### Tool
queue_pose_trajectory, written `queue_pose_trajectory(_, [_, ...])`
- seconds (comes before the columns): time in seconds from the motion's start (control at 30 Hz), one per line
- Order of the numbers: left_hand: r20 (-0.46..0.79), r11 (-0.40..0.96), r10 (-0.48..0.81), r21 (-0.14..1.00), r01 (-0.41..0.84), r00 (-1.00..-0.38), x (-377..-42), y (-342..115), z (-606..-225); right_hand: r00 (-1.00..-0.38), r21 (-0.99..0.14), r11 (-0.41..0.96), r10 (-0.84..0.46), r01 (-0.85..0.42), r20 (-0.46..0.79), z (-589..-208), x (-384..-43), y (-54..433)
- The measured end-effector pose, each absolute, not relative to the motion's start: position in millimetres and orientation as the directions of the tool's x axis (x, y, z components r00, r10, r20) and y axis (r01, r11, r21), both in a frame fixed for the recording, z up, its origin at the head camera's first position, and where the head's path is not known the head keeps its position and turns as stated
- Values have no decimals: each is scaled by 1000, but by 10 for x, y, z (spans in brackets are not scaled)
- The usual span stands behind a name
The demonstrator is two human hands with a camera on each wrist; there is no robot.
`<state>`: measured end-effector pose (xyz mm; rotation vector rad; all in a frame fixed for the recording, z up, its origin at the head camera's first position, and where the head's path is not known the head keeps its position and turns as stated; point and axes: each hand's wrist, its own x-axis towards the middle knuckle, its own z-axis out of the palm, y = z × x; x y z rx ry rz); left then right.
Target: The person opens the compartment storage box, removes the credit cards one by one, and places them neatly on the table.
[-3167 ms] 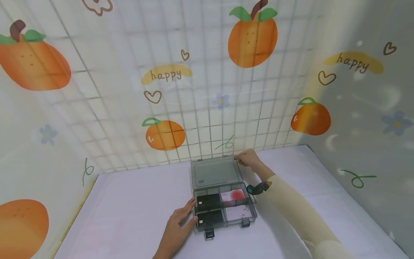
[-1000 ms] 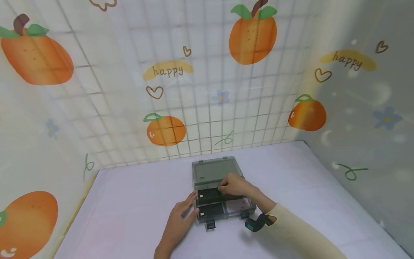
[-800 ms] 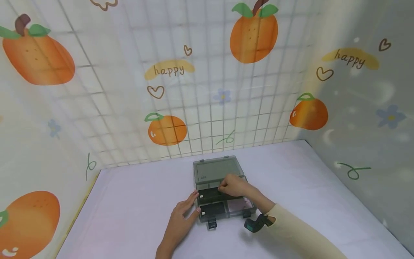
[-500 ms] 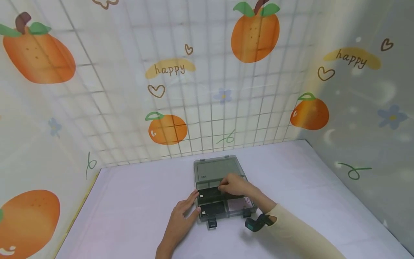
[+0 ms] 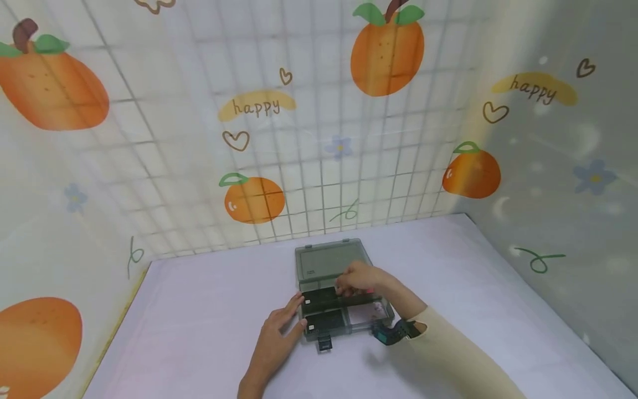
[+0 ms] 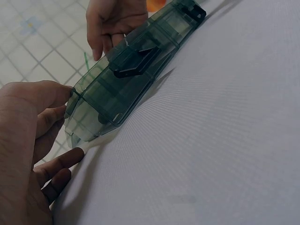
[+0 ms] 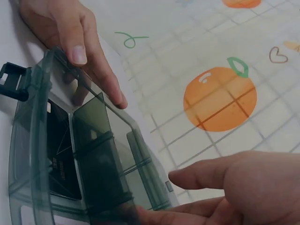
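Note:
A dark translucent plastic storage box (image 5: 360,328) lies with its lid (image 5: 331,260) folded back behind it. Two black flat pieces (image 5: 325,321) sit in the left compartments. A pale pinkish card (image 5: 364,312) fills the front right compartment. My left hand (image 5: 276,332) rests with spread fingers against the box's left side; in the left wrist view, its fingers touch the box's end. My right hand (image 5: 366,277) reaches into the back right compartment, where a red patch (image 5: 370,290) shows below it. In the right wrist view, a gap separates the right thumb (image 7: 197,177) from the fingers; the fingertips are partly hidden.
A front latch (image 5: 324,343) hangs down at the near side. White cloth covers the table (image 5: 214,316). An orange-patterned curtain (image 5: 309,138) hangs behind the table and at both sides. A dark wrist device (image 5: 391,332) hangs below the right wrist.
My right hand has moved from the lid's back right corner to the back right compartment. Within the last half second it has risen slightly, showing the red patch. My left hand stays at the box.

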<state>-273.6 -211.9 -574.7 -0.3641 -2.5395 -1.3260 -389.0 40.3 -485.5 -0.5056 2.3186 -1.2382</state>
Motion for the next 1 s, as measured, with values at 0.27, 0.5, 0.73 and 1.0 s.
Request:
queue_pose_trajectory(0.27, [332,575,93,751,323,-939,-2741,-2118,-5709,-827,-867,498,-489,-6,-275,-4833,-3921,388])
queue_pose_trajectory(0.5, [338,555,107,760,338,-935,-2726,-2117,-5726,-799,-883,463,-500,80,-335,-4844,-3945,432])
queue_pose_trajectory(0.73, [360,565,100,747,351,-928,-2742,-2098,-5747,-753,-902,378,-528,206,-394,-4810,-3985,492])
queue_pose_trajectory(1.0, [351,584,93,739,337,-932,-2730,-2108,-5744,-746,-910,288,-525,297,-410,-4863,-3995,498])
